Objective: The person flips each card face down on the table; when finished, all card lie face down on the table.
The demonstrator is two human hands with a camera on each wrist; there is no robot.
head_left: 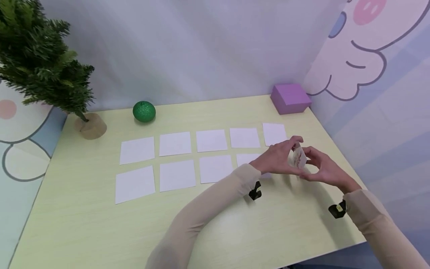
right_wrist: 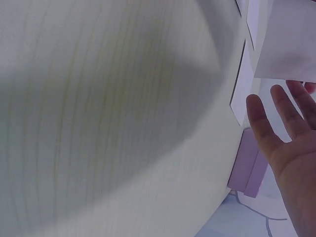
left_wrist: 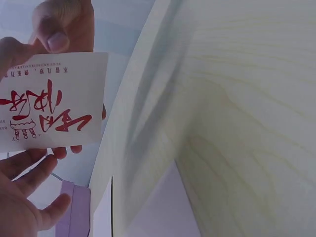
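Note:
A white card (head_left: 299, 157) with red handwritten-style characters and a small candle-topped cake drawing (left_wrist: 23, 129) stands tilted above the right part of the table, between both hands. Its printed side faces the left hand (head_left: 280, 157); its back looks plain in the right wrist view. The left hand holds the card between thumb and fingers, with some fingers (left_wrist: 37, 180) spread off it. From the other side the right hand (head_left: 324, 168) grips it, thumb on the printed face near an edge, fingertips partly hidden behind. Several white cards (head_left: 216, 168) lie in two rows on the table below.
A purple box (head_left: 290, 99) sits at the back right corner. Toward the back left are a glittery green ball (head_left: 144, 111) and a small artificial pine tree (head_left: 43, 63) on a wooden base. Printed cloth walls rise behind and beside the pale wooden table (head_left: 84, 224).

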